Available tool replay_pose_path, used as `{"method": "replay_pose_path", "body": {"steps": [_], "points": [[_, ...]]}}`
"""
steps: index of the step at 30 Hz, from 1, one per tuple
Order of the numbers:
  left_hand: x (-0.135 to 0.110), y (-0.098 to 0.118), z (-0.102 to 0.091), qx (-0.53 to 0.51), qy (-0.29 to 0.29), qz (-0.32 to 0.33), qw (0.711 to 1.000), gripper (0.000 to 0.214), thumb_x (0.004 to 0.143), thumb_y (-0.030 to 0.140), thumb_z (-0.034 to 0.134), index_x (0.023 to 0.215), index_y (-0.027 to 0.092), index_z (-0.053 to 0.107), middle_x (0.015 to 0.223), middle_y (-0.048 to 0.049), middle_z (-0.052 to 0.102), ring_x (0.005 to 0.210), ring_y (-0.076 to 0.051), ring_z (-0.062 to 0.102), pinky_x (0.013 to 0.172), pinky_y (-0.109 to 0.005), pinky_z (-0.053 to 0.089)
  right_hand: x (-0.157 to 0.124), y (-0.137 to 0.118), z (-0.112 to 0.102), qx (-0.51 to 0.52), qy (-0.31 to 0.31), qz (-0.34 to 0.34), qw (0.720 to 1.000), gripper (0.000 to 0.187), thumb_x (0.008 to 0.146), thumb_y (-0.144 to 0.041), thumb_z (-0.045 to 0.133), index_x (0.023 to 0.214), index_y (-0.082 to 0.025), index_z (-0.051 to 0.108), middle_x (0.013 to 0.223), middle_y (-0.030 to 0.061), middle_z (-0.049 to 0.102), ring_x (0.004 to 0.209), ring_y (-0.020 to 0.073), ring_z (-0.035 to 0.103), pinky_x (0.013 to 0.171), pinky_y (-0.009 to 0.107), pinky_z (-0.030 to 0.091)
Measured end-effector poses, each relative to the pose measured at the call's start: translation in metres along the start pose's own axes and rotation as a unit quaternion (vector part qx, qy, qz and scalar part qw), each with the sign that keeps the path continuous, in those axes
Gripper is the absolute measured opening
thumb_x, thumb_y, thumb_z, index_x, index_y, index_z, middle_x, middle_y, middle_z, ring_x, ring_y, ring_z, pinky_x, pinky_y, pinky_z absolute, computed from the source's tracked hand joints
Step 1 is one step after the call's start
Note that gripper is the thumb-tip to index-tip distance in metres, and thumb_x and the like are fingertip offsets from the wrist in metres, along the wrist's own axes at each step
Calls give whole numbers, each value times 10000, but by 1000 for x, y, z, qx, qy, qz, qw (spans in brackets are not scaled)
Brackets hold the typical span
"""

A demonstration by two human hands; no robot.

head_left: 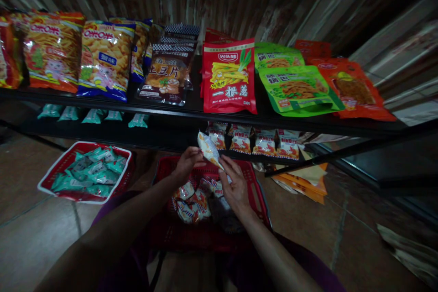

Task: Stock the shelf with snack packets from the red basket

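Between my two hands, above a red basket point(255, 196), is a small white and orange snack packet point(209, 148), held tilted. My left hand point(186, 164) pinches its left edge with the fingertips. At its lower right end, my right hand point(236, 185) grips it between thumb and fingers. Several packets of the same look point(195, 203) lie loose in the basket below, beside a dark bundle point(226, 214) partly covered by my right wrist. On the lower shelf just ahead, similar packets point(240, 139) stand in rows.
A white-rimmed red basket point(44, 185) of teal packets point(97, 169) sits on the floor at left. Larger snack bags, such as a red bag point(228, 77) and a green bag point(297, 89), line the black upper shelf point(164, 108). Orange cardboard point(304, 182) lies under the shelf.
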State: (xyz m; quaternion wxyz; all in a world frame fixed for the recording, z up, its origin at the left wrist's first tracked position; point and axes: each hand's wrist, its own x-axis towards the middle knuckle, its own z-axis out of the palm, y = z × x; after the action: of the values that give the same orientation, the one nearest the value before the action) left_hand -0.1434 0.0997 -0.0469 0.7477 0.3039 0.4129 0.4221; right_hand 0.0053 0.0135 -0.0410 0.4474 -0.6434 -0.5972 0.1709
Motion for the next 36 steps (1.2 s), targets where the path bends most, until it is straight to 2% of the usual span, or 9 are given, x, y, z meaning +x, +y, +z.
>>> {"method": "replay_pose_path", "body": {"steps": [4,10,15,18,21,25,28,31,36], "points": [[-5,6,2,-58,-78,-46,994,372,627,354,721,916,177,567,959,-59,638,864,-184,619,763,-319,494,-3,1,0,-109,-4,-105,988,387,860,-225,487,1228,-302,579,1288,74,538,1164,254,500,969,487,416],[-12,6,8,-83,-134,-60,986,335,680,329,715,960,188,598,1006,-68,660,908,-216,617,750,-311,486,-7,-7,3,-179,-33,-154,971,390,849,-188,512,1221,-287,576,1313,89,496,1174,270,466,941,483,452],[-7,5,5,-93,-95,-48,990,474,594,210,760,1035,175,590,963,-58,667,833,-177,624,765,-294,478,-11,-14,6,-161,-78,-171,969,385,857,-200,511,1234,-255,558,1321,96,494,1169,262,472,950,464,453],[-6,6,2,-83,-76,-60,992,501,573,192,745,1046,157,583,916,-60,672,769,-175,628,707,-287,484,-10,-14,5,-116,-71,-157,978,389,865,-205,494,1247,-259,542,1294,91,524,1153,239,500,959,439,447],[-8,7,1,-65,-97,-81,990,519,579,192,729,1075,156,583,940,-72,678,787,-199,637,703,-308,494,-4,-12,-1,-62,-21,-86,994,351,875,-249,484,1218,-243,561,1239,96,565,1147,228,518,979,426,423],[-11,4,1,-31,-163,-106,981,524,601,215,712,1106,155,586,1011,-93,676,887,-234,636,754,-326,491,9,-6,-10,66,60,104,991,405,837,-372,549,1214,-224,550,1199,100,589,1073,215,562,941,400,438],[-13,-2,-1,20,-196,-119,973,547,612,202,692,1144,168,566,1013,-81,676,890,-233,633,761,-330,482,16,0,-11,224,100,234,941,440,757,-438,636,1146,-239,585,1155,63,624,1031,193,584,916,364,447],[-17,-4,-2,62,-234,-141,960,582,619,196,681,1182,166,538,1035,-77,667,874,-218,627,769,-323,471,19,4,-8,331,111,314,883,425,667,-478,710,1009,-233,652,994,28,679,893,175,616,816,322,474],[-23,1,-2,92,-273,-173,942,624,609,222,690,1205,153,516,1064,-83,649,889,-215,610,772,-304,457,21,3,-9,371,86,359,852,401,562,-446,790,886,-228,699,794,-7,689,682,133,587,624,258,447]]}}
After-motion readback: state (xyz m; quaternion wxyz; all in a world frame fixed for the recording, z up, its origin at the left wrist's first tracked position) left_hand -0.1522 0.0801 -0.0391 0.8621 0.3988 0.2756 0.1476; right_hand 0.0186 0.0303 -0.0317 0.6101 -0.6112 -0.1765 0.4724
